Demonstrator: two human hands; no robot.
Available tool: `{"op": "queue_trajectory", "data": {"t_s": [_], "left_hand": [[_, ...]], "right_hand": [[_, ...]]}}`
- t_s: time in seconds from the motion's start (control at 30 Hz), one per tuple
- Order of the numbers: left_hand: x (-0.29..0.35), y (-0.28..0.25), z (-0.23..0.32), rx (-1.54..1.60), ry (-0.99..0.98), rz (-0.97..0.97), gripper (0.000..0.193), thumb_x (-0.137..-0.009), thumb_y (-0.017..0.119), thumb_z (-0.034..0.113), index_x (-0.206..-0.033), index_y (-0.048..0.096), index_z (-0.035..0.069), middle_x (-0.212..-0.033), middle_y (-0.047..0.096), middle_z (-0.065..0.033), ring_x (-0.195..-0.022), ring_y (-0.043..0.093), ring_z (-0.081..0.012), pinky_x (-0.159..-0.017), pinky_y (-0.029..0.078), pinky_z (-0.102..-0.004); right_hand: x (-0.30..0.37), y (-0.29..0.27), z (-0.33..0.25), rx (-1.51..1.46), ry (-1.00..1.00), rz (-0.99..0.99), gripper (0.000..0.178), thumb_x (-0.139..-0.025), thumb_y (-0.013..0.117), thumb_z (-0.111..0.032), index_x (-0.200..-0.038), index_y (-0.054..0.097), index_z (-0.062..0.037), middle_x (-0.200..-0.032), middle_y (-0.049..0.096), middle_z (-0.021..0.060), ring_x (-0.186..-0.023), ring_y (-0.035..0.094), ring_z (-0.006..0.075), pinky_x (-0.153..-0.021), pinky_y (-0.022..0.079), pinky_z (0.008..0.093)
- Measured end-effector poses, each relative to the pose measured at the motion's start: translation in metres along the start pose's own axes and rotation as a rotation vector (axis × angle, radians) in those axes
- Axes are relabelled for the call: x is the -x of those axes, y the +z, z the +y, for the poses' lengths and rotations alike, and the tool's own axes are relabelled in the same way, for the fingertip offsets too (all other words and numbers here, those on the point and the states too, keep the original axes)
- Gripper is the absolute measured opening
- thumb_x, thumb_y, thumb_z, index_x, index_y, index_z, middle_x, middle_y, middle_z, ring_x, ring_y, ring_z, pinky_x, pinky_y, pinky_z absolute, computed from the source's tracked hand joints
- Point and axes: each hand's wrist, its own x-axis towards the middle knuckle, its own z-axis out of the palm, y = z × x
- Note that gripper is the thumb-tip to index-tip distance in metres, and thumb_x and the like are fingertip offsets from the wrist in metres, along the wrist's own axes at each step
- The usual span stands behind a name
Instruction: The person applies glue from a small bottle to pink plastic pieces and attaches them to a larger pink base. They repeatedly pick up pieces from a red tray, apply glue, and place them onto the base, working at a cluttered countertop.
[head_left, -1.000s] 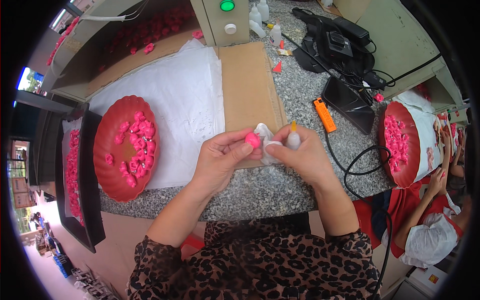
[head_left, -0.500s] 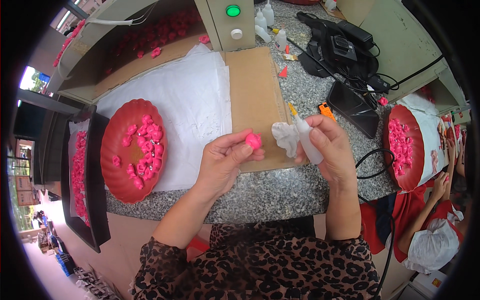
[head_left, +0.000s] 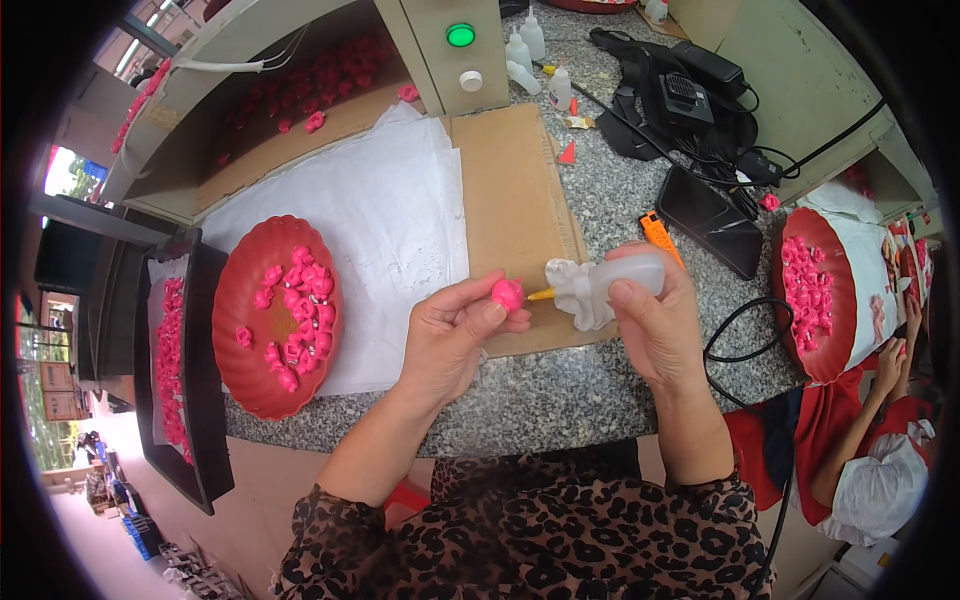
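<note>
A: Fingers?
B: Left hand (head_left: 450, 328): thumb and fingertips pinched on a pink bud (head_left: 507, 292); right hand (head_left: 655, 325): curled round a squeeze bottle (head_left: 632, 272), laid over sideways, with a white wad (head_left: 568, 286) alongside it.

A: Nozzle contact?
B: Yellow nozzle (head_left: 542, 295) points left, right at the bud; can't tell if touching.

A: Bud location?
B: In the left fingertips, above the near part of the cardboard (head_left: 510, 180).

A: Around that?
B: Left: white paper (head_left: 400, 230), then red tray (head_left: 233, 335) part full of buds, then black tray (head_left: 207, 410), more buds; right: orange tool (head_left: 658, 232) just beyond the right hand, dark slab (head_left: 708, 222) near it; far side: small bottles (head_left: 533, 38), on the speckled counter (head_left: 560, 400).
</note>
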Motion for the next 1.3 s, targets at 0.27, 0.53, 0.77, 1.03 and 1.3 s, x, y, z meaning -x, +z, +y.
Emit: {"op": "queue_trajectory", "data": {"t_s": [0.27,0.53,0.77,1.03,1.3], "left_hand": [[0.000,0.000,-0.002,-0.024,0.016,0.025,0.036,-0.079,0.060,0.009,-0.112,0.050,-0.002,-0.099,0.058,-0.0150,-0.080,0.060,-0.0209,-0.075,0.050,-0.0335],[-0.001,-0.002,-0.002,0.002,0.020,0.012,0.032,-0.080,0.059,0.006,-0.110,0.052,-0.003,-0.100,0.059,-0.0156,-0.082,0.061,-0.0219,-0.077,0.050,-0.0334],[-0.001,-0.002,-0.003,0.002,0.023,0.018,0.031,-0.080,0.059,0.005,-0.109,0.052,-0.003,-0.100,0.059,-0.0155,-0.082,0.061,-0.0219,-0.077,0.050,-0.0332],[-0.002,0.000,-0.003,-0.023,0.052,0.026,0.028,-0.080,0.057,0.001,-0.108,0.053,-0.002,-0.099,0.059,-0.0141,-0.085,0.060,-0.0206,-0.078,0.050,-0.0327],[-0.003,0.001,-0.008,-0.171,0.173,0.025,0.027,-0.080,0.055,-0.003,-0.107,0.053,-0.003,-0.099,0.057,-0.0115,-0.091,0.058,-0.0187,-0.081,0.051,-0.0326]], "right_hand": [[0.008,0.005,0.011,0.052,-0.113,-0.080,0.021,-0.081,0.056,-0.006,-0.099,0.046,-0.0011,-0.086,0.055,0.0083,-0.073,0.054,0.0123,-0.060,0.045,0.0245],[0.008,0.007,0.013,0.082,-0.108,-0.086,0.019,-0.082,0.055,-0.006,-0.098,0.046,-0.0014,-0.087,0.054,0.0086,-0.073,0.055,0.0120,-0.059,0.046,0.0236],[0.008,0.007,0.015,0.142,-0.135,-0.088,0.019,-0.082,0.054,-0.006,-0.099,0.046,-0.0008,-0.091,0.050,0.0080,-0.073,0.055,0.0133,-0.058,0.046,0.0234],[0.007,-0.001,0.016,0.644,-0.523,-0.136,0.029,-0.072,0.064,-0.005,-0.096,0.049,-0.0013,-0.084,0.052,0.0112,-0.072,0.055,0.0169,-0.057,0.045,0.0260],[0.015,0.007,0.015,0.986,-0.989,-0.305,0.045,-0.061,0.074,-0.007,-0.098,0.050,-0.0017,-0.081,0.052,0.0128,-0.063,0.054,0.0253,-0.049,0.044,0.0304]]}}
